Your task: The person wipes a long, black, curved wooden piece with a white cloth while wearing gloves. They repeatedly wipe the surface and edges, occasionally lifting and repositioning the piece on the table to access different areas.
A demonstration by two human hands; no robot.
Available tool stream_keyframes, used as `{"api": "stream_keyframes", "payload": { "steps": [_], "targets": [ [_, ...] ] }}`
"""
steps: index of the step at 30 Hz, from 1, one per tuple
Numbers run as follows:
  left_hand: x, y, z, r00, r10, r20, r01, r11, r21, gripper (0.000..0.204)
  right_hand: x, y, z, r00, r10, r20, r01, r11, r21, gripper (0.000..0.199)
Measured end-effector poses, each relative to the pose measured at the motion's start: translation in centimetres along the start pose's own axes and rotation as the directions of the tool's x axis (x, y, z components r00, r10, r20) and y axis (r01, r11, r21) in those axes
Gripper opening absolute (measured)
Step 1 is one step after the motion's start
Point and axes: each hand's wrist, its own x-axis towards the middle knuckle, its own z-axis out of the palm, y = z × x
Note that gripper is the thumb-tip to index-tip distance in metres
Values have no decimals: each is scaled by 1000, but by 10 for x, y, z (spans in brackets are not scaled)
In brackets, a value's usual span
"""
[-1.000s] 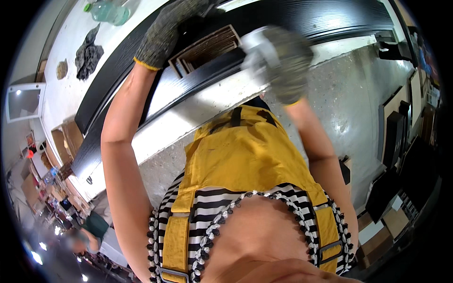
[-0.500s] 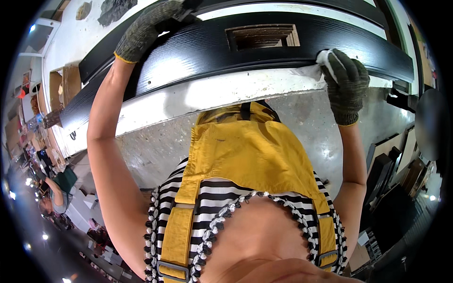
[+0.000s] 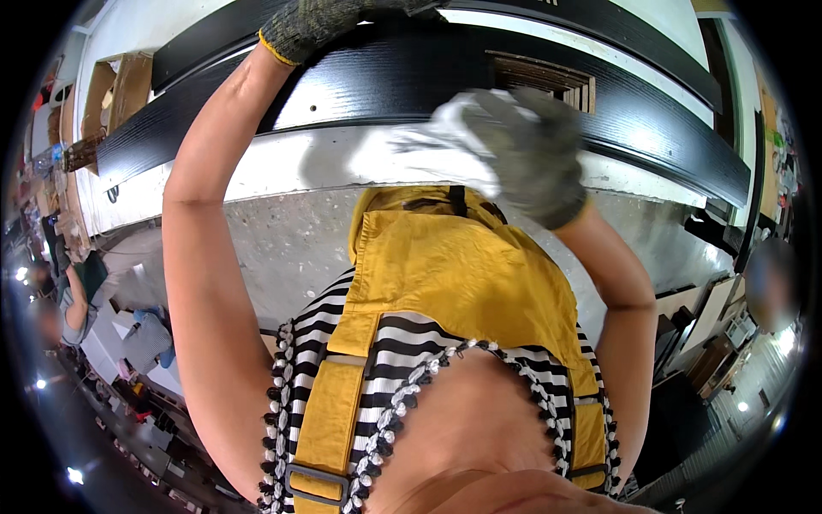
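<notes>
My right hand (image 3: pixel 539 154), in a dark knitted work glove and blurred by motion, is closed on a white cloth (image 3: pixel 458 141). The cloth trails left over the near edge of a glossy black wood-grain panel (image 3: pixel 360 86). Just behind that hand is a rectangular cut-out (image 3: pixel 548 77) with stepped brown edges, partly hidden by it. My left hand (image 3: pixel 351 21), gloved the same with a yellow cuff, lies at the panel's far edge. Its fingers stretch to the right, and the top of the picture cuts part of it off.
The panel lies on a white bench (image 3: pixel 334 171), with a second black panel (image 3: pixel 616 43) behind it. An open cardboard box (image 3: pixel 116 90) stands at the bench's left end. Boards (image 3: pixel 711 321) lean at the right. Another person (image 3: pixel 73 300) is far off at the left.
My right hand has swept left with the white cloth, from right of the cut-out to in front of it. My left hand stays at the same part of the panel while the view shifts.
</notes>
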Motion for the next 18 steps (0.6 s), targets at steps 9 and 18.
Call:
{"api": "stream_keyframes", "payload": {
  "steps": [9,18],
  "targets": [
    [6,2,3,996,-92,-23,93,993,73,61,-45,48,-86,920,229,320,-119,937,-329,42],
    [3,-4,3,999,-31,24,34,990,-135,58,-22,16,-17,992,47,121,-29,989,-147,42]
  ]
}}
